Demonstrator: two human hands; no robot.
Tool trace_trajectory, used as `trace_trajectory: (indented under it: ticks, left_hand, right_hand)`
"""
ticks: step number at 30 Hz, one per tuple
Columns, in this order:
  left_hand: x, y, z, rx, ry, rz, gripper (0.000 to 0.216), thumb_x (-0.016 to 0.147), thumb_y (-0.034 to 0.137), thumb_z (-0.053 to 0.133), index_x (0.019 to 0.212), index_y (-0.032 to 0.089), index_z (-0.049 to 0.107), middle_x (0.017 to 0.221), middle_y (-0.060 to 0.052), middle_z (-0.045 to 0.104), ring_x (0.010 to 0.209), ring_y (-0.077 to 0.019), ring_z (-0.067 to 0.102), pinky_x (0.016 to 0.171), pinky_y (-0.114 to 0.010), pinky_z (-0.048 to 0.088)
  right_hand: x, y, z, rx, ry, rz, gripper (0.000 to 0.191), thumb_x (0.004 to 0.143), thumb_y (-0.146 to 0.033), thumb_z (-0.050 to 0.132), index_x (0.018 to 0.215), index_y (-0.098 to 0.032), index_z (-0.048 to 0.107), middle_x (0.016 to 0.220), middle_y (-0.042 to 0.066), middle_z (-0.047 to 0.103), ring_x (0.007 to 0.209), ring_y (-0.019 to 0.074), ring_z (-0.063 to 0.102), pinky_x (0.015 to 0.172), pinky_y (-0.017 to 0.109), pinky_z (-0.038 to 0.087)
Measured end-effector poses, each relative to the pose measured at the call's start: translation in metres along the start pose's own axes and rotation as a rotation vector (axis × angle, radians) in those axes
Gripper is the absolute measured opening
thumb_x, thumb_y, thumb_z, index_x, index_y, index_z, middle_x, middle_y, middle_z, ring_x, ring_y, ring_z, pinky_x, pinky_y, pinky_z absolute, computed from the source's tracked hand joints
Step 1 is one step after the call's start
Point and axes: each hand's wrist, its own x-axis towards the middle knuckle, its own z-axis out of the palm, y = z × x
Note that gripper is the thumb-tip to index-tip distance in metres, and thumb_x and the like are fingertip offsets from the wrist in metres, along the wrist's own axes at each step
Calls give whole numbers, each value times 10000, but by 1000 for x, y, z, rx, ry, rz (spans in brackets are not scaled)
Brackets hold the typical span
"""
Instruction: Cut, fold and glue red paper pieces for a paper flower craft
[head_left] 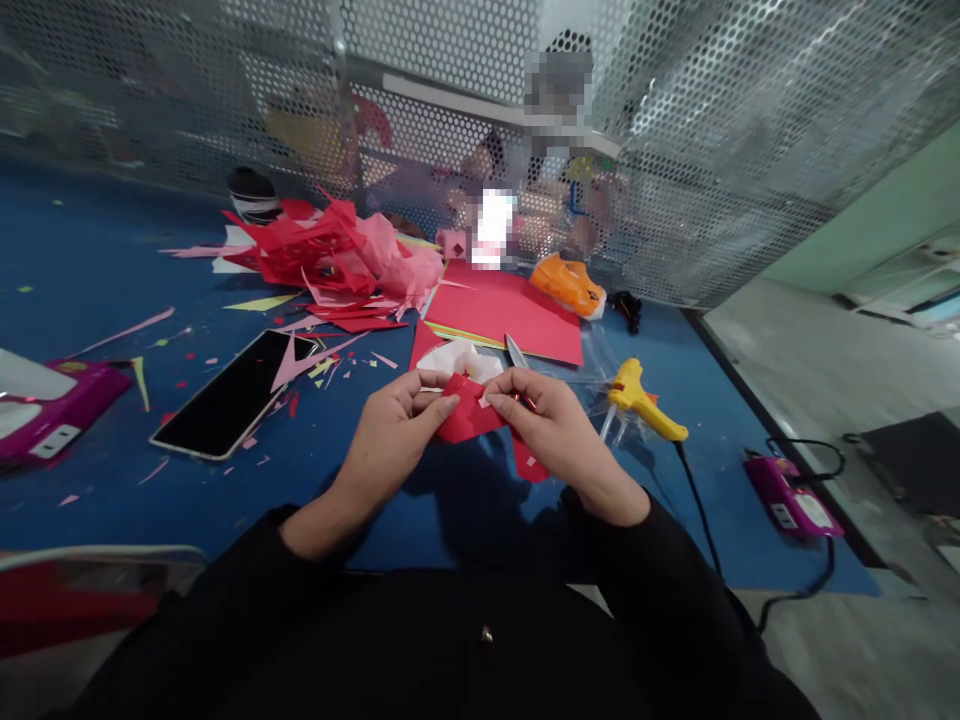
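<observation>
My left hand and my right hand meet over the blue table, both pinching one folded piece of red paper. The left fingers grip its left edge, the right fingers its right edge. A small red strip hangs below my right hand. Just behind the paper lie a white paper cutout and the blade of a pair of scissors.
A phone lies face up to the left among paper scraps. A heap of crumpled red and pink paper and a red sheet sit farther back. A yellow glue gun stands at right, a magenta box beyond it.
</observation>
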Motion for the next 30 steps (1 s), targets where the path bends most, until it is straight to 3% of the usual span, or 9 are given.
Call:
trace_trajectory:
  ticks: [4, 7, 9, 11, 15, 17, 21, 30]
  left_hand:
    - [0, -2, -1, 31, -19, -25, 345, 795, 306, 758, 1084, 169, 627, 712, 0, 754, 634, -133, 686, 604, -216, 521]
    - [-1, -4, -3, 39, 20, 18, 404, 780, 305, 773, 1119, 193, 584, 885, -42, 779, 782, -175, 729, 667, -251, 559]
    - [-2, -5, -6, 57, 78, 96, 344, 775, 284, 776, 1038, 208, 568, 1057, -66, 766, 881, -188, 729, 704, -261, 572]
    - [-2, -6, -8, 104, 89, 157, 240, 783, 274, 767, 922, 197, 586, 1160, -76, 741, 856, -168, 716, 704, -253, 569]
    - [-4, -4, -8, 223, 23, 106, 145, 783, 304, 769, 838, 172, 744, 908, -42, 777, 628, -117, 633, 608, -229, 537]
    - [-4, -3, -7, 232, 25, 64, 148, 778, 311, 775, 848, 181, 789, 794, -26, 774, 608, -123, 625, 580, -223, 520]
    - [-5, -6, -5, 201, 37, 55, 126, 766, 304, 794, 836, 201, 810, 798, -23, 786, 656, -129, 647, 615, -221, 511]
    - [-5, -7, -5, 167, 33, 83, 113, 770, 306, 789, 775, 193, 785, 710, -3, 737, 632, -121, 611, 633, -237, 481]
  right_hand:
    - [-2, 2, 1, -17, 12, 23, 143, 890, -294, 588, 835, -198, 680, 797, 14, 697, 737, 153, 596, 702, 298, 442]
    - [-3, 1, 1, 6, 50, 67, 148, 889, -294, 583, 832, -199, 681, 771, 6, 686, 701, 145, 583, 671, 293, 426]
    - [-3, 1, 2, 18, 80, 86, 141, 882, -288, 585, 836, -198, 683, 747, -2, 681, 670, 138, 571, 651, 289, 417]
    - [-3, 1, 2, 21, 94, 92, 140, 877, -282, 587, 835, -196, 688, 739, -4, 680, 660, 136, 569, 640, 286, 413]
    - [-5, 0, 4, -10, 89, 99, 143, 885, -276, 590, 845, -196, 703, 780, 16, 704, 708, 156, 611, 687, 307, 451]
    - [-6, -1, 6, 12, 104, 59, 123, 884, -265, 606, 833, -206, 702, 896, 42, 745, 840, 185, 669, 798, 343, 488]
    - [-8, -2, 14, 76, 172, -48, 91, 864, -223, 659, 796, -232, 718, 1178, 62, 749, 1148, 228, 669, 1061, 461, 433]
    - [-13, 1, 28, -153, 294, -196, 91, 866, -224, 676, 826, -268, 746, 1210, 56, 747, 1223, 246, 642, 1175, 564, 291]
